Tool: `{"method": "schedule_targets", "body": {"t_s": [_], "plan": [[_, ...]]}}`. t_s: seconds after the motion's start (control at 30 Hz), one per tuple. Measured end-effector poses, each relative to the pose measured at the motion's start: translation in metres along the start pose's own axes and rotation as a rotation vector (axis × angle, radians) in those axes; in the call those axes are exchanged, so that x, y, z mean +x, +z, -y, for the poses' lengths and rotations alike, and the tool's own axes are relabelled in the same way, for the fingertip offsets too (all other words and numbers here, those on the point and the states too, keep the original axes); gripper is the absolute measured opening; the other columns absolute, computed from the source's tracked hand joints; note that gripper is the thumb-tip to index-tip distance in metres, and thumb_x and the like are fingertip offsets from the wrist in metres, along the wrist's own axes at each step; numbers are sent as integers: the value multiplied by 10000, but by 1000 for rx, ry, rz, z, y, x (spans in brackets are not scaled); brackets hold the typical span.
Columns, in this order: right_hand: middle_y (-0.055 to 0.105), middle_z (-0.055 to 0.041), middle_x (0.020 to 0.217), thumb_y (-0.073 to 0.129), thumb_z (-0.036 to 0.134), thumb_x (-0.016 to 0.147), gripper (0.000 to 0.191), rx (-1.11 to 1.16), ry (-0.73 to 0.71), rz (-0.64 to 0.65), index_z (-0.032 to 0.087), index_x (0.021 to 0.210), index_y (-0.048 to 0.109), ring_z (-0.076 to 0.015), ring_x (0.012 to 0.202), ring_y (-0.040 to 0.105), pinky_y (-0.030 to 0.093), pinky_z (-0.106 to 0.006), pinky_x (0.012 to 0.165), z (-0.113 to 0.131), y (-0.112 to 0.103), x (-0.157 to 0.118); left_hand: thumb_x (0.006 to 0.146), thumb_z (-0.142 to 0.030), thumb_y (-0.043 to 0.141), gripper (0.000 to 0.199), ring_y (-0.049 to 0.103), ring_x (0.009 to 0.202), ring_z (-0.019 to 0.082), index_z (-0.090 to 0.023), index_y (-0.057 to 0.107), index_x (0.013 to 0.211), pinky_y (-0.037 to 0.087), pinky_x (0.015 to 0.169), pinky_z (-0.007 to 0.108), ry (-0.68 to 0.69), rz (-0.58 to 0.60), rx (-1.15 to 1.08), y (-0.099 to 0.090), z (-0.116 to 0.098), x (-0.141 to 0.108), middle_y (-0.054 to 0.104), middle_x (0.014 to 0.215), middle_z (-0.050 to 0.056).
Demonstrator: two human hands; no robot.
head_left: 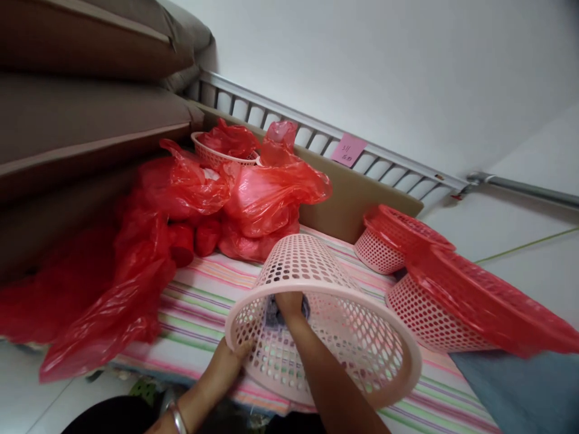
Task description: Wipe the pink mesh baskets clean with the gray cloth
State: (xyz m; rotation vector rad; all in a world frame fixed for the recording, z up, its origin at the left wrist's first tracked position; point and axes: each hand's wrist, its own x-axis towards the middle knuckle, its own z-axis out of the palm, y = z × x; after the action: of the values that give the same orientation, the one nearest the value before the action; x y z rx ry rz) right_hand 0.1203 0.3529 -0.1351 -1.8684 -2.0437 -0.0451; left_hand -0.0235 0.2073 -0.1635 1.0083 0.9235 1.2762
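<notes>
A pale pink plastic basket (312, 259) with a perforated wall lies tipped on its side, its wide mouth towards me. My left hand (236, 357) is closed on the rim at the basket's lower left, with a silver bangle on that wrist. Deep inside the basket, my right hand (290, 303) presses a grey cloth (272, 313) against the inner wall. Its fingers are mostly hidden by the cloth and the hand itself. The basket rests on a striped bed sheet (199, 313).
Red plastic bags (266, 199) are heaped at the back left, beside brown cushions (90, 114). Another pink basket (221, 158) stands behind them. Two bag-lined pink baskets (375, 248) sit at the right. A metal bed rail (316, 126) carrying a pink note (348, 149) runs along the wall.
</notes>
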Motion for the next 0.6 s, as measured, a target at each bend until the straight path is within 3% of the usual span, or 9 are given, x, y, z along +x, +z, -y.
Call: {"method": "schedule_targets", "body": {"t_s": [0.17, 0.37, 0.47, 0.6], "plan": [[593, -137, 1186, 379, 147, 832, 389, -27, -20, 31, 125, 1153, 598, -261, 1152, 483, 306, -364, 1009, -12, 10, 27, 788, -366, 574, 478, 551, 1161, 292, -140, 561, 1210, 401, 1022, 439, -67, 50, 2, 1, -10, 0, 635, 1219, 121], [609, -135, 1138, 403, 111, 794, 410, -54, -25, 95, 135, 1155, 596, -258, 1110, 514, 357, -346, 957, -11, 1, 22, 760, -423, 568, 505, 548, 1161, 311, -104, 621, 1147, 379, 1032, 440, -92, -185, 237, -19, -22, 9, 626, 1225, 143], [618, -144, 1077, 438, 86, 738, 443, -64, -54, 135, 131, 1151, 593, -263, 1029, 550, 401, -356, 902, -1, -12, -2, 728, -439, 568, 516, 596, 1093, 317, -66, 656, 1074, 421, 990, 440, -72, -234, 210, -20, -18, 10, 673, 1139, 169], [605, -117, 1036, 472, 89, 698, 451, -58, -129, 161, 162, 1123, 602, -249, 988, 547, 418, -351, 888, 13, -27, -77, 721, -427, 581, 467, 617, 1060, 295, -93, 676, 1033, 430, 980, 413, -42, -244, 166, -16, -11, 9, 706, 1077, 140]]}}
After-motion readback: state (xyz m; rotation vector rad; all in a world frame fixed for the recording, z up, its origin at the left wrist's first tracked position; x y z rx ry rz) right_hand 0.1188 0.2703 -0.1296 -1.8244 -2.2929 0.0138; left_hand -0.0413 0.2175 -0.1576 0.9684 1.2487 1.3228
